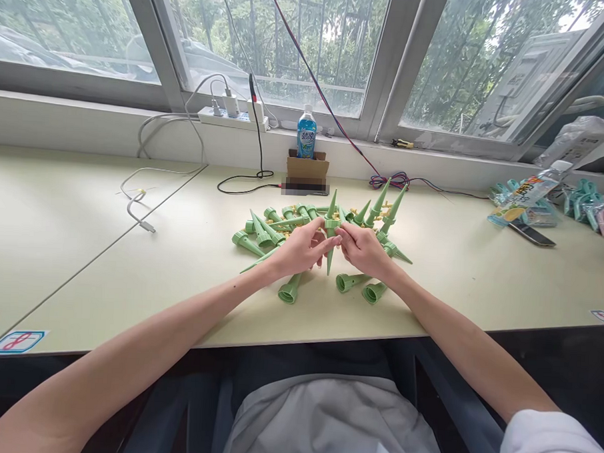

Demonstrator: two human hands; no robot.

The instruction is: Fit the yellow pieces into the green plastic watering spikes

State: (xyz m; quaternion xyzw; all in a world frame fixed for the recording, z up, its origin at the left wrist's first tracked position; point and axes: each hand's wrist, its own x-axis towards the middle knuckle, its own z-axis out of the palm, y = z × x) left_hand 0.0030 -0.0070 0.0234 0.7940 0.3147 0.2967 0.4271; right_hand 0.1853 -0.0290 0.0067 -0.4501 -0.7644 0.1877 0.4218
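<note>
Straight out in front of the carton (307, 168), a shade to its right, the person holds a green spike (332, 224) upright, tapering to points above and below its collar; whether that's one piece or two joined, I can't tell. The left hand (305, 247) pinches it by the collar, and the right hand (365, 250) pinches from the other side, thumbs close together. Other spikes (391, 214) lie heaped before the carton, yellow bits (384, 205) among them, with three open-mouthed ones farther out from it. The step in hand looks to me like two-handed work at the collar; the next move calls for steady fingers and aligned points.
</note>
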